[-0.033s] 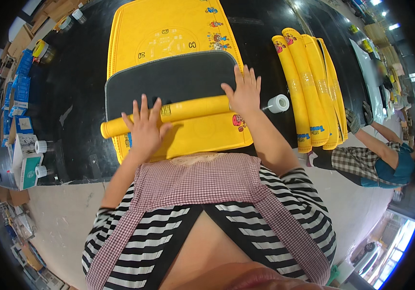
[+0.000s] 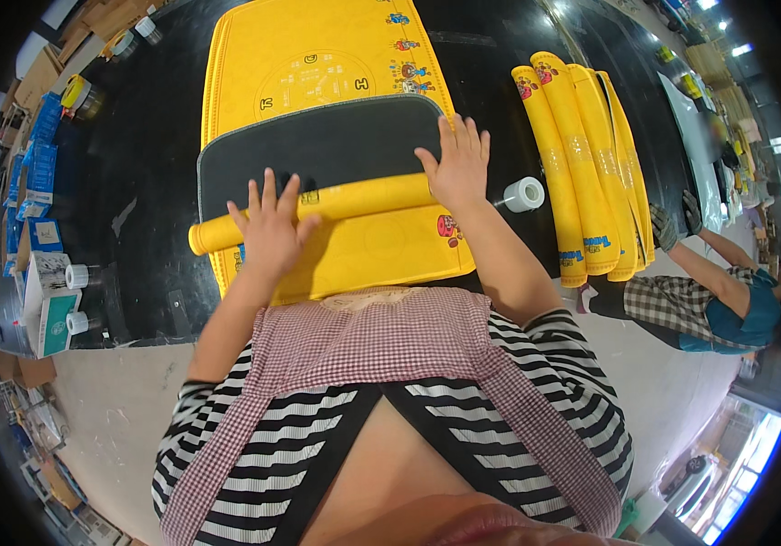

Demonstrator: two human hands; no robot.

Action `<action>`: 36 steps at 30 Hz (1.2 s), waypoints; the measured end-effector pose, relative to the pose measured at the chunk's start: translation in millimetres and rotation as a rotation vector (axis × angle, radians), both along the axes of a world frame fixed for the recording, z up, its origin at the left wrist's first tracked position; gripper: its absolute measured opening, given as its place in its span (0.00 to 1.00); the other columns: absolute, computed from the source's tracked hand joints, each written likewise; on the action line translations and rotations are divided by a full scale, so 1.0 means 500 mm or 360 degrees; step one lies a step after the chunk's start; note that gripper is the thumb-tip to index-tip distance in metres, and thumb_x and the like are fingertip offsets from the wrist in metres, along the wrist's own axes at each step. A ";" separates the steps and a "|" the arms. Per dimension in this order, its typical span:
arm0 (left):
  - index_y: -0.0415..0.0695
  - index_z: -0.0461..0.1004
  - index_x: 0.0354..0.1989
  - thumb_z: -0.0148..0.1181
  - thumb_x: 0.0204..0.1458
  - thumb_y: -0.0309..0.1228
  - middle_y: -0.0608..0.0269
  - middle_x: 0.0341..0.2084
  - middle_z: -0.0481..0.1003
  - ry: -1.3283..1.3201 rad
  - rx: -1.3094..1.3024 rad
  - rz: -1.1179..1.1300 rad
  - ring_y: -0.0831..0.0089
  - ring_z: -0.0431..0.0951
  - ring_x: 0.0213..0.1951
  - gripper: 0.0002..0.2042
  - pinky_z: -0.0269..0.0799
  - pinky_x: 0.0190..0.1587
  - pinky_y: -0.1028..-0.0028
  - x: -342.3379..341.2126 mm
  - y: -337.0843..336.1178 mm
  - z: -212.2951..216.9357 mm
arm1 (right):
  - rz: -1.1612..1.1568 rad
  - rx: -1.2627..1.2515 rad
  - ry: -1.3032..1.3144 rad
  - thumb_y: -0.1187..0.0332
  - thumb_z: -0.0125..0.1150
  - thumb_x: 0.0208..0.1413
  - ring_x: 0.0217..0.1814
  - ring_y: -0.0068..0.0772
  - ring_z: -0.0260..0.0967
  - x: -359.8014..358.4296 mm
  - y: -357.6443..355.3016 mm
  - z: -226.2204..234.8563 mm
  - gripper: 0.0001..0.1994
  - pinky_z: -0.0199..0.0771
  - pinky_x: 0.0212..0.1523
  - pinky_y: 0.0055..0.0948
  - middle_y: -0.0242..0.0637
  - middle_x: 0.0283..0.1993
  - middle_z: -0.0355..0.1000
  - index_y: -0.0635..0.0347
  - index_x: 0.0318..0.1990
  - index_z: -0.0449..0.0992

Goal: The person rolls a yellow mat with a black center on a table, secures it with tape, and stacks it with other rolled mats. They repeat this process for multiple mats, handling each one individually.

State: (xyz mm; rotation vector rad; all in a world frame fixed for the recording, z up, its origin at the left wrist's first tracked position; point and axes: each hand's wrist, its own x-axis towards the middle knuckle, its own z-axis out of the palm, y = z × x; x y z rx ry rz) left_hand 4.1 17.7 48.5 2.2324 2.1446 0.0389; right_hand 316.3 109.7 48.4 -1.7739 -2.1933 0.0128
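View: head camera.
Yellow roll (image 2: 363, 197): lies crosswise over the flat yellow mat (image 2: 363, 259), parallel to the near edge of the black table (image 2: 149, 264).
Left hand (image 2: 269, 227): palm down on the roll's left part, fingers spread.
Right hand (image 2: 459, 173): laid over the roll's right end, thumb well apart from the extended fingers.
Dark sheet (image 2: 317, 146): flat, on the roll's far side, its rounded corners toward the table's far edge.
Tape roll (image 2: 525, 195): on the table, just beside the right forearm.
Finished rolls (image 2: 581, 173): side by side to the right, their lower ends by the table's near edge.
Co-worker's gloved hand (image 2: 663, 227): near those rolls.
Blue boxes (image 2: 39, 173): along the table's left edge.
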 end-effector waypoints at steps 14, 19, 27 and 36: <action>0.44 0.80 0.51 0.66 0.56 0.44 0.51 0.44 0.79 -0.0481 0.0178 -0.0468 0.51 0.78 0.50 0.20 0.72 0.55 0.53 -0.068 0.221 -0.007 | 0.0668 -0.0033 0.0043 0.54 0.73 0.54 0.78 0.44 0.56 -0.166 0.036 -0.050 0.39 0.48 0.79 0.46 0.43 0.72 0.65 0.56 0.71 0.65; 0.49 0.76 0.55 0.79 0.39 0.51 0.56 0.46 0.74 -0.0278 0.0320 -0.0468 0.54 0.74 0.54 0.35 0.68 0.57 0.56 -0.031 0.203 0.003 | 0.0704 -0.0008 0.0079 0.53 0.75 0.50 0.63 0.45 0.68 -0.160 0.087 -0.028 0.33 0.63 0.64 0.45 0.40 0.57 0.74 0.57 0.62 0.73; 0.47 0.75 0.49 0.76 0.44 0.48 0.51 0.45 0.75 -0.0336 -0.0075 -0.0441 0.50 0.75 0.51 0.27 0.69 0.55 0.55 -0.012 0.130 0.025 | 0.0869 -0.0007 -0.0042 0.55 0.78 0.46 0.52 0.48 0.70 -0.119 0.014 -0.018 0.33 0.66 0.57 0.46 0.42 0.48 0.74 0.59 0.58 0.73; 0.48 0.74 0.58 0.76 0.44 0.47 0.53 0.49 0.73 -0.0465 -0.0066 -0.0612 0.52 0.72 0.54 0.32 0.67 0.57 0.57 -0.013 0.053 -0.045 | 0.0770 -0.0284 0.0093 0.49 0.76 0.50 0.61 0.49 0.68 -0.104 -0.099 -0.062 0.35 0.63 0.64 0.48 0.43 0.57 0.73 0.57 0.62 0.73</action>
